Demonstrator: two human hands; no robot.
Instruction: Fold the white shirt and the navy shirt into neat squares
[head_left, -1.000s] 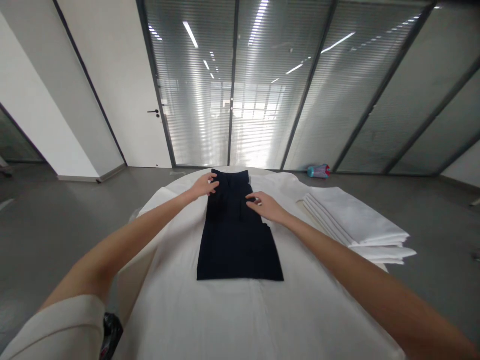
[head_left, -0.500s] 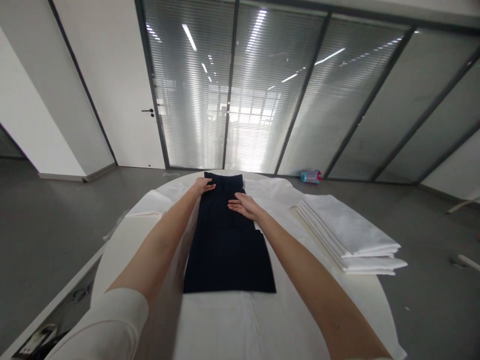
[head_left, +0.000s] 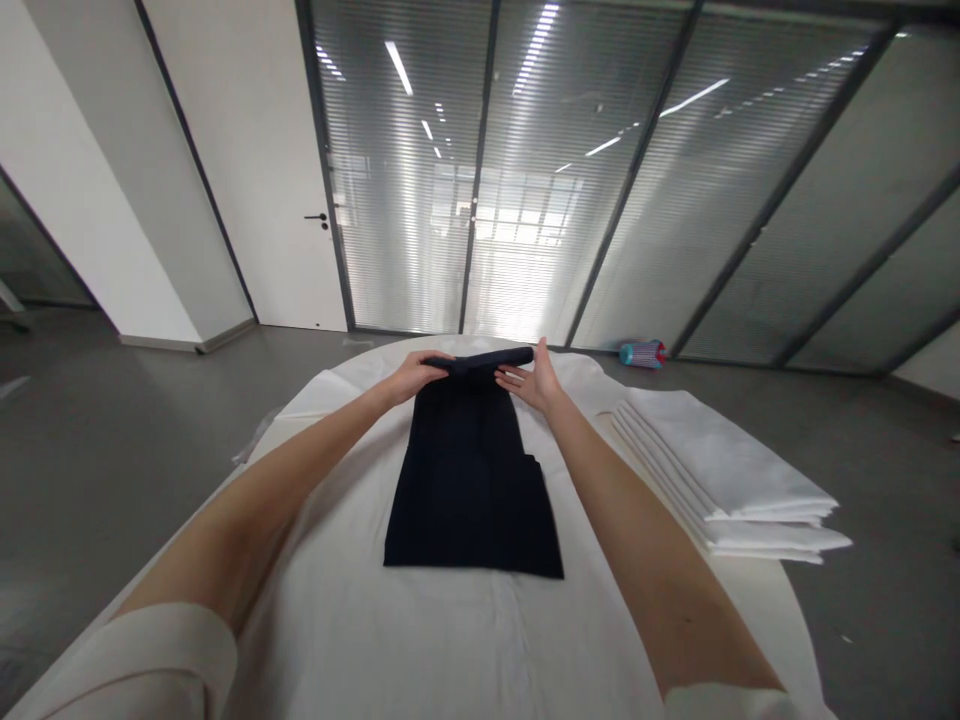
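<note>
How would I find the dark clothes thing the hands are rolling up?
Look at the round table draped in white cloth before the glass wall. In its middle lies a long dark navy garment, its far end lifted between the left hand and right hand. It is the only dark item; the folded stack beside it is white.
</note>
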